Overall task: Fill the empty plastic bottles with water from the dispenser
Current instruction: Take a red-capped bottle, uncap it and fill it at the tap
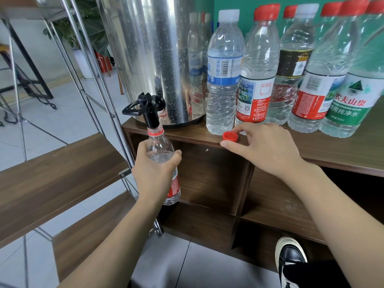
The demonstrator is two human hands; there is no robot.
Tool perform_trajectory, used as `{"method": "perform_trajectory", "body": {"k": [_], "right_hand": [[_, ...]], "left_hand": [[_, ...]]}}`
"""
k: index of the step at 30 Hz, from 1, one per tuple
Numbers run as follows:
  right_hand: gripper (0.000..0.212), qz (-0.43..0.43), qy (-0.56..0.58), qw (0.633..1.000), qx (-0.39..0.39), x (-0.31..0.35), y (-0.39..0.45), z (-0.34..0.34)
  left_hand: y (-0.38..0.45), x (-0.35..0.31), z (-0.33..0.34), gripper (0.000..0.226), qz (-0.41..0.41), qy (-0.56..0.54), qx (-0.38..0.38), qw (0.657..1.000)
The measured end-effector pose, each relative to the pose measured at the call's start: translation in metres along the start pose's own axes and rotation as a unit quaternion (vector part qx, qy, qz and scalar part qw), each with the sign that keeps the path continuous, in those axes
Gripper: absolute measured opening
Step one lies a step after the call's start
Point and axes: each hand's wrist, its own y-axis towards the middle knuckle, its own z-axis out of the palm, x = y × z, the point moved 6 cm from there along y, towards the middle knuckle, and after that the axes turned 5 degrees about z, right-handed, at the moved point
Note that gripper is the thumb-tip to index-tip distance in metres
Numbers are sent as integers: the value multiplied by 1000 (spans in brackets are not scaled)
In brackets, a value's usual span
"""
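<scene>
An uncapped plastic bottle [161,154] is grasped around its upper body by the left hand [154,173], fingers and thumb curled round it. It is held upright, and its open neck is placed directly under the black tap [145,107] of the steel dispenser [149,48]. At 3 o'clock from this bottle, a red cap [230,136] is pinched by the right hand [264,146] at the front edge of the wooden shelf top [342,150]. At 12 o'clock from the cap, a row of capped bottles [291,69] is seen, standing beside the dispenser.
</scene>
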Motion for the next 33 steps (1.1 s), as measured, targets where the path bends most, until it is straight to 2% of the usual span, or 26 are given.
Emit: {"method": "perform_trajectory", "body": {"k": [33], "right_hand": [[55, 3, 8, 1000, 0, -1, -1, 0]], "left_hand": [[-1, -2, 0, 52, 1, 1, 1, 1000]]}}
